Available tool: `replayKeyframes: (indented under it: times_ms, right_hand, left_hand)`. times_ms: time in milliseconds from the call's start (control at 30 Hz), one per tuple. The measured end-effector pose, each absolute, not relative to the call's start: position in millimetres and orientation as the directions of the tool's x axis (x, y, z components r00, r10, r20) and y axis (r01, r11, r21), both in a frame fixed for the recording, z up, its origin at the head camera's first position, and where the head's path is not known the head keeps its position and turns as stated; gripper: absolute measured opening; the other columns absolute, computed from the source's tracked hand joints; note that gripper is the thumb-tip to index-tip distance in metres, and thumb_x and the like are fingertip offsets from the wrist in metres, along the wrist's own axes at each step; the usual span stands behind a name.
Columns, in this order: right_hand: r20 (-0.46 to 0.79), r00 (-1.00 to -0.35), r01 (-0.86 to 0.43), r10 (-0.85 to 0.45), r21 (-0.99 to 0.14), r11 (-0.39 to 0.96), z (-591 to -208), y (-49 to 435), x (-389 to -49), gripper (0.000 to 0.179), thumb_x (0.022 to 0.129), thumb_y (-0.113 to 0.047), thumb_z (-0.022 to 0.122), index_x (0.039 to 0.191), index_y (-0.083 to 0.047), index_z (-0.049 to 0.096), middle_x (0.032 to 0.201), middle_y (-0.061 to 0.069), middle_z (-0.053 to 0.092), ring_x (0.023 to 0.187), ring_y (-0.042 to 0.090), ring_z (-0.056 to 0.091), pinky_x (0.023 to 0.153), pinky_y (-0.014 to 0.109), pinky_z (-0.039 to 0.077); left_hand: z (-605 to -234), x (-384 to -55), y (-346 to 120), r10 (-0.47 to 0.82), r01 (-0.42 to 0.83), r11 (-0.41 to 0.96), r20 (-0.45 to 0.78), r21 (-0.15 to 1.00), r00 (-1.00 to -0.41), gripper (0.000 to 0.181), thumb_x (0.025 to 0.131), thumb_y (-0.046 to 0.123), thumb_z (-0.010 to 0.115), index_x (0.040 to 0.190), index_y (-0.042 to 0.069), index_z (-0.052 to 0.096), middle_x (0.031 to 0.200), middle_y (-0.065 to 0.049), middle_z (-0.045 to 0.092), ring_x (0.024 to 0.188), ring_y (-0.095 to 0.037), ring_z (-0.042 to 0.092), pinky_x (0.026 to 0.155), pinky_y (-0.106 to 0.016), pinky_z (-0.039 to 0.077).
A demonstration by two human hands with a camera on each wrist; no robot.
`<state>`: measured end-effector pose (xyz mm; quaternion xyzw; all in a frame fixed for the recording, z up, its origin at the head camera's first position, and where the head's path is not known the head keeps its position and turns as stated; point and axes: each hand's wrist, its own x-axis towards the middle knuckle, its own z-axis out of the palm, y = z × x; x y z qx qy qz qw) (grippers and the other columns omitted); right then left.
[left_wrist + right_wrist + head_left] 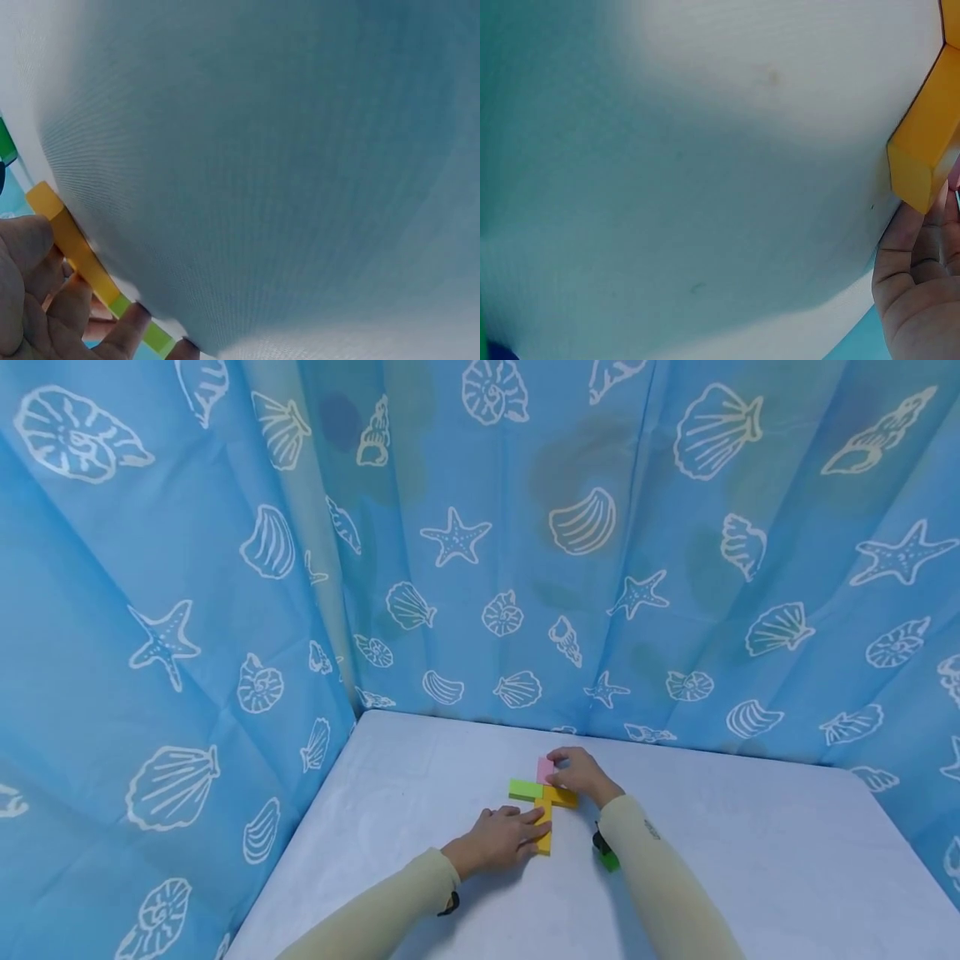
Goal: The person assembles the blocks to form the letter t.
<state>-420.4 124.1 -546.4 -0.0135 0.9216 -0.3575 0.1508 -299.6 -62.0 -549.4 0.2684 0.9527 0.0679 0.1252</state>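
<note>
In the head view, a yellow block [543,831] points toward me on the white table, with a second yellow block [562,797] crosswise at its far end. A light green block [525,790] lies to the left of that junction, and a pink block [544,768] is just beyond. My right hand [581,774] pinches the pink block between thumb and fingers. Spread fingers of my left hand [501,839] rest on the near yellow block. The left wrist view shows those fingers [129,330] along the yellow and light green blocks. Right fingertips are partly hidden in the right wrist view.
A darker green piece [609,861] lies beside my right forearm, partly covered by it and a black wrist device [599,838]. Blue curtains [480,568] with white shell prints hang behind and left of the white table [750,860].
</note>
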Motion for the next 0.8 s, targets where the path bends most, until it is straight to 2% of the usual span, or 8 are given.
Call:
replayKeyframes:
  times_ms: [800]
  right_hand:
    - [-0.245, -0.957, 0.041, -0.153, -0.641, 0.767, -544.0, 120.5, -414.0, 0.048, 0.089, -0.020, 0.072, 0.135, -0.010, 0.059, 0.137, 0.015, 0.057, 0.119, 0.034, 0.051, 0.108, 0.056, 0.042]
  left_hand:
    - [-552.9, -299.3, -61.0, 0.521, 0.486, 0.851, -0.205, 0.199, -0.828, 0.048, 0.101, 0.044, 0.052, 0.147, 0.045, 0.040, 0.159, 0.019, 0.032, 0.140, -0.026, 0.043, 0.107, -0.062, 0.039]
